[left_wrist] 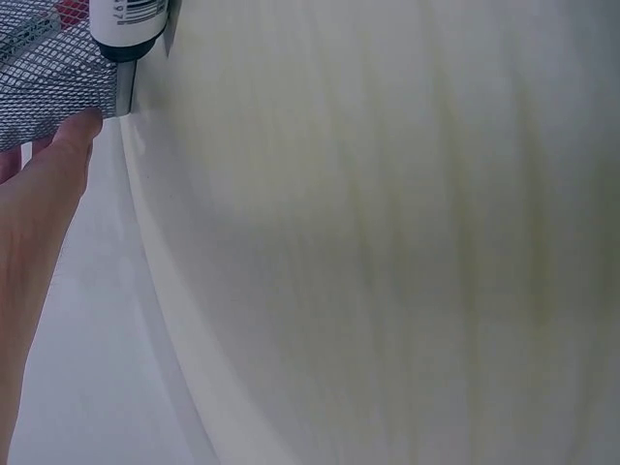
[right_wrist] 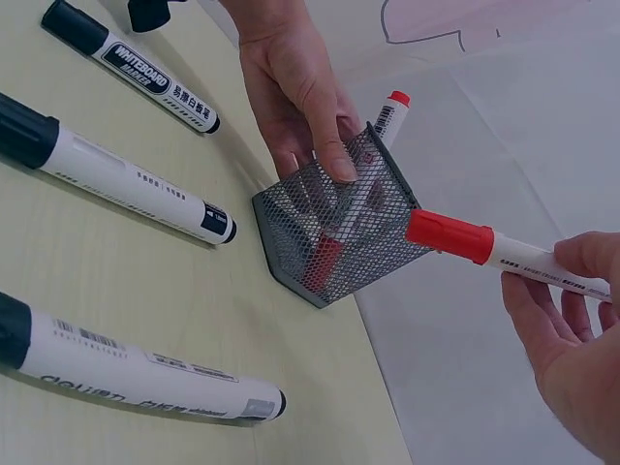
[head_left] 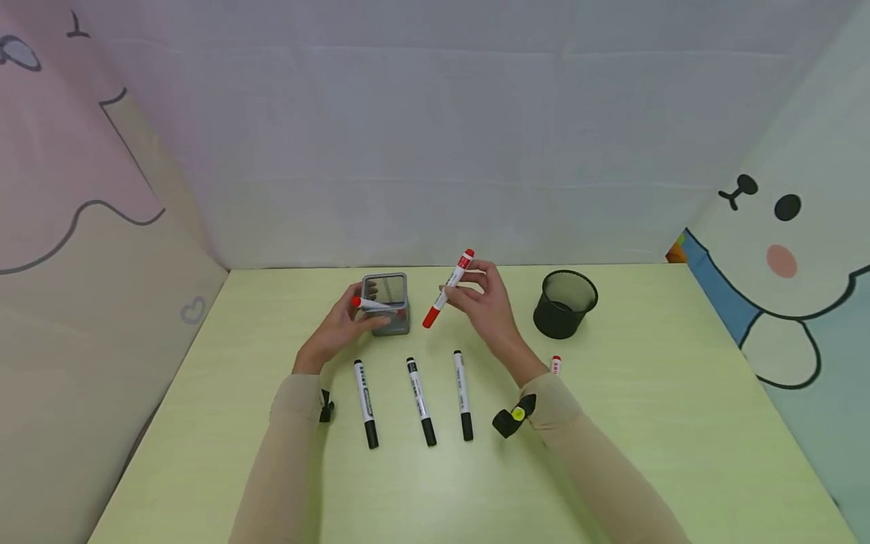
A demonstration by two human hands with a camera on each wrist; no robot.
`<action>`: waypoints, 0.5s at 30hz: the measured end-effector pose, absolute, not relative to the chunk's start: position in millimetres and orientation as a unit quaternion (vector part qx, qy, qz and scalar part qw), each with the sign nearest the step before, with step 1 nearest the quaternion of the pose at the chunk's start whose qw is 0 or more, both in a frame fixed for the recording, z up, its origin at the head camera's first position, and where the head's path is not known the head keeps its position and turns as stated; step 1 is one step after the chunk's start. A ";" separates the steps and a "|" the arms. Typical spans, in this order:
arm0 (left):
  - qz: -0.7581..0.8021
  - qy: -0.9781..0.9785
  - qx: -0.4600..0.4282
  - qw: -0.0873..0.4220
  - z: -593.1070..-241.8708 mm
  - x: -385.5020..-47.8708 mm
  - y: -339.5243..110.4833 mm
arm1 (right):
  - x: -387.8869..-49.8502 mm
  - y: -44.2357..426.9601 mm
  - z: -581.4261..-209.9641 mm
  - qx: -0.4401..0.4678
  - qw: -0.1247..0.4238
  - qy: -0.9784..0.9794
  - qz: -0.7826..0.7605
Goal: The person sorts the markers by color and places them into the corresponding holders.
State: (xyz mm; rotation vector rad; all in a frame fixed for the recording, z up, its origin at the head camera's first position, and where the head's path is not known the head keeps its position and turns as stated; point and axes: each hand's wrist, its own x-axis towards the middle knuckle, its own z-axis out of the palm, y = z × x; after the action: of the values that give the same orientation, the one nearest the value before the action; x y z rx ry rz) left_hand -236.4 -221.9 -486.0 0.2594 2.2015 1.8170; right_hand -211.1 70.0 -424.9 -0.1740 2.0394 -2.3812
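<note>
My left hand (head_left: 336, 330) grips a square grey mesh pen holder (right_wrist: 291, 223) around its sides, near the back of the table. One red-capped whiteboard marker (head_left: 370, 304) leans inside the holder, with its red cap down against the mesh in the right wrist view. Just right of the holder, my right hand (head_left: 491, 306) pinches a second red marker (head_left: 448, 289) between thumb and fingers. That marker is tilted, its red cap (right_wrist: 450, 235) pointing down toward the holder. Only the holder's corner and part of my left hand (left_wrist: 48, 203) show in the left wrist view.
Three black-capped markers (head_left: 365, 404) lie side by side nearer the front. A round black mesh pen holder (head_left: 559, 321) stands at the right. Another red marker (head_left: 556, 366) is partly hidden behind my right forearm. A pale cloth wall (head_left: 435, 151) closes the table's back.
</note>
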 end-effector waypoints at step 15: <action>0.632 0.757 0.096 0.138 -485.2 -236.3 -221.4 | -225.6 48.1 -415.3 -0.082 -0.029 0.618 -0.781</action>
State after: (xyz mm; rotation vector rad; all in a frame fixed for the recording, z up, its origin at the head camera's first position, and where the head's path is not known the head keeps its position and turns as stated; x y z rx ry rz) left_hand -236.3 -221.4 -485.2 0.2775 2.1893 1.8267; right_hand -225.6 48.1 -415.3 -0.2639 1.9793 -2.5005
